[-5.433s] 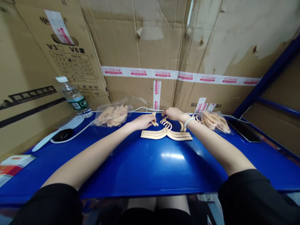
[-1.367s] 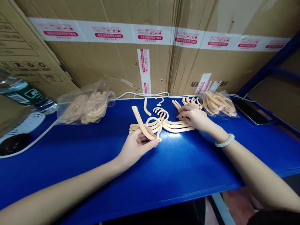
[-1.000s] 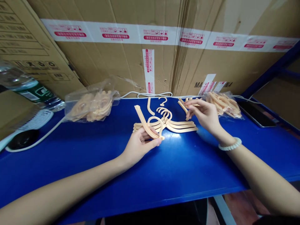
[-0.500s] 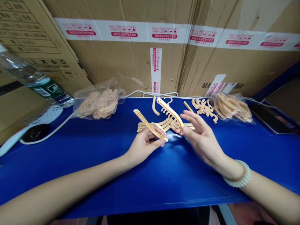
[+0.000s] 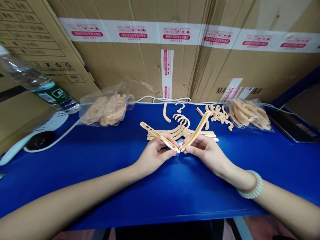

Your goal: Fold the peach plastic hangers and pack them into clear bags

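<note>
My left hand [image 5: 156, 151] pinches one beige plastic hanger arm [image 5: 152, 130] near its lower end. Between the thumb and fingers of my right hand [image 5: 207, 151] is a second hanger arm [image 5: 198, 130], tilted up to the right. The lower ends of both pieces meet or nearly meet between my fingertips, forming a V; whether they are joined I cannot tell. Just behind my hands lies a stack of assembled hangers [image 5: 178, 130] with curved hooks. Beyond it are a loose hook [image 5: 180, 106] and a loose hanger arm [image 5: 166, 112].
Loose hooks [image 5: 217, 113] lie in a pile at the back right, beside a clear bag of hanger parts [image 5: 247, 113]. Another bag of parts [image 5: 105, 110] sits at the left. A water bottle [image 5: 50, 90], hairbrush [image 5: 32, 136], black mouse-like object [image 5: 40, 140] and phone-like slab [image 5: 291, 126] flank the blue table [image 5: 160, 196].
My right hand has lowered and swung its hanger arm from leaning left to leaning right, bringing its end against or close to the left piece. My left hand stays nearly in place.
</note>
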`<state>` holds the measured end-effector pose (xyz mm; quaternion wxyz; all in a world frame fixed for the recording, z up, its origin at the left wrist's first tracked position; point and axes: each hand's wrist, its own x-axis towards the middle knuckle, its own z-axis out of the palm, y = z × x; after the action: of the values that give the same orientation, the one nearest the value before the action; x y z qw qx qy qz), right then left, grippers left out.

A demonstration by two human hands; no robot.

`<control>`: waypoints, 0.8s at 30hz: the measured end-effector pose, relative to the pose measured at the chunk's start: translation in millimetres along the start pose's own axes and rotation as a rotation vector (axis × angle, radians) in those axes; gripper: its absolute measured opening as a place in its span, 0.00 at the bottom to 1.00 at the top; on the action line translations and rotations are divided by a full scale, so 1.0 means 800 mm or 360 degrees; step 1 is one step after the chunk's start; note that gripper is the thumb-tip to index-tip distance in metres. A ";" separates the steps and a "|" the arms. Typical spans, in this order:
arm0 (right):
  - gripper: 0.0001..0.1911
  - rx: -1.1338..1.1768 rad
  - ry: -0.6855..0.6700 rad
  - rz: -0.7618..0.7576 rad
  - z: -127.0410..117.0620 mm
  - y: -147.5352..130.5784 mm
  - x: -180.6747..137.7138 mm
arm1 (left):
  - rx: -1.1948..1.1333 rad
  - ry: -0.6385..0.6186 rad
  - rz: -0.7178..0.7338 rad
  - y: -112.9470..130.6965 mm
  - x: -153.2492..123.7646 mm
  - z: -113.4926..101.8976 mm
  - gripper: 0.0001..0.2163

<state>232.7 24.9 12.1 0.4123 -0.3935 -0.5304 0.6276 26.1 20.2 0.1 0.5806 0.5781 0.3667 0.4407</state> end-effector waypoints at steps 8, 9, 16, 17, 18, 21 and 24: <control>0.10 -0.0245 -0.0113 -0.0120 -0.001 -0.005 0.001 | -0.0175 0.0072 -0.0142 -0.009 -0.003 0.002 0.15; 0.10 -0.0262 -0.0107 -0.0129 0.000 -0.005 0.000 | -0.0197 0.0087 -0.0152 -0.010 -0.003 0.002 0.16; 0.09 -0.0291 -0.0046 -0.0132 0.001 -0.002 -0.003 | -0.0195 0.0093 -0.0108 -0.012 -0.006 0.003 0.15; 0.09 -0.0300 -0.0040 -0.0128 0.000 -0.003 -0.003 | -0.0180 0.0087 -0.0094 -0.012 -0.007 0.003 0.15; 0.09 -0.0311 -0.0032 -0.0125 -0.001 -0.004 -0.002 | -0.0162 0.0083 -0.0084 -0.012 -0.007 0.003 0.14; 0.10 -0.0338 -0.0021 -0.0075 0.000 -0.006 -0.002 | -0.0089 0.0080 -0.0059 -0.011 -0.006 0.002 0.13; 0.10 -0.0283 -0.0148 0.0022 0.010 -0.009 -0.009 | 0.0046 0.0094 -0.0003 -0.009 -0.003 0.001 0.10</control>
<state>228.6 16.4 20.4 0.3463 -0.4027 -0.5999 0.5984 26.4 18.0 -7.0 0.5616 0.5728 0.3906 0.4516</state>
